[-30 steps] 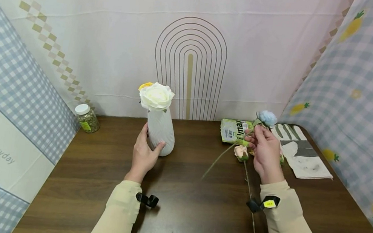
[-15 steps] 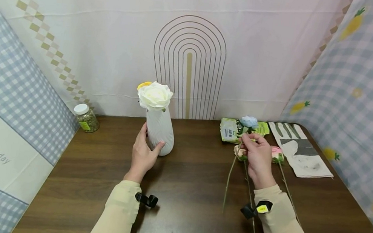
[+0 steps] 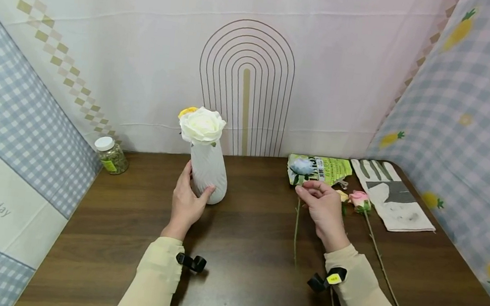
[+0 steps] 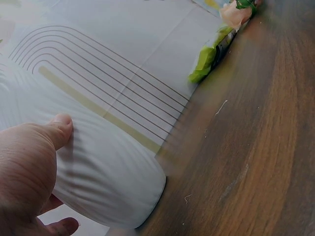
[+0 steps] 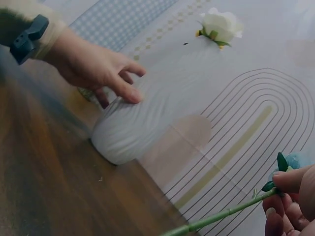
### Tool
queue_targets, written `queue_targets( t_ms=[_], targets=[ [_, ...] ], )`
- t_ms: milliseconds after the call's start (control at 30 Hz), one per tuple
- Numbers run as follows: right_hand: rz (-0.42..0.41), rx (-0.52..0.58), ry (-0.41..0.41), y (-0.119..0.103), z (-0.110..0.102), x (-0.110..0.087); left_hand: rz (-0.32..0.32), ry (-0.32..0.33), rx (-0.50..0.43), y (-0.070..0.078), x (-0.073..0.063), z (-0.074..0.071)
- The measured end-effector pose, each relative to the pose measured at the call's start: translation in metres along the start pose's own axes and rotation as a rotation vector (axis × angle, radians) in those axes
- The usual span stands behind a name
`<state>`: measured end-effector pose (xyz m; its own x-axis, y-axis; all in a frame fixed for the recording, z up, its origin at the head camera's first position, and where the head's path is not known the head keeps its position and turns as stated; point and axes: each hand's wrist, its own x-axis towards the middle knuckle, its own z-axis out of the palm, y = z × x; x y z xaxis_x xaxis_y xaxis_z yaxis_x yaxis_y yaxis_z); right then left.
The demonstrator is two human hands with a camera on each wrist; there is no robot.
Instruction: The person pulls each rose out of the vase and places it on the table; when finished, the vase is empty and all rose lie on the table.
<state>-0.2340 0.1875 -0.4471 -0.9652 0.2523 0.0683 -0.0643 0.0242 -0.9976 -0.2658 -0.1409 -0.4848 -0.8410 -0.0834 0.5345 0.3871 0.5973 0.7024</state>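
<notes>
My left hand (image 3: 188, 206) grips the lower part of a white ribbed vase (image 3: 209, 171), thumb on the near side, as the left wrist view also shows. A white rose (image 3: 203, 126) and a yellow flower (image 3: 187, 111) stand in its mouth. Between thumb and fingers, my right hand (image 3: 325, 210) pinches a blue artificial flower (image 3: 303, 166) just below its head. Its green stem (image 5: 216, 216) hangs downward, to the right of the vase and apart from it. Beside the right hand lie a pink rose (image 3: 360, 200) and a yellowish flower (image 3: 342, 196), the latter partly hidden.
A green-and-white packet (image 3: 330, 169) lies at the back of the table, behind the right hand. Right of it is a white and grey glove (image 3: 394, 198). A jar with a white lid (image 3: 111, 155) stands at the back left. A printed cloth wall closes off the back.
My right hand has moved left and slightly down with the blue flower, whose stem has swung from slanting to nearly vertical. My left hand stays on the vase.
</notes>
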Motion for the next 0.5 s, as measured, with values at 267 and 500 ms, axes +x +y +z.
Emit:
queue_targets(
  t_ms=[267,500],
  targets=[
    [-0.028,-0.107,0.005,0.01,0.004,0.0,-0.006,-0.004,0.007,-0.001,0.0,0.0],
    [-0.012,-0.173,-0.025,0.021,0.004,0.001,-0.01,-0.005,0.004,0.0,0.0,0.0]
  ],
)
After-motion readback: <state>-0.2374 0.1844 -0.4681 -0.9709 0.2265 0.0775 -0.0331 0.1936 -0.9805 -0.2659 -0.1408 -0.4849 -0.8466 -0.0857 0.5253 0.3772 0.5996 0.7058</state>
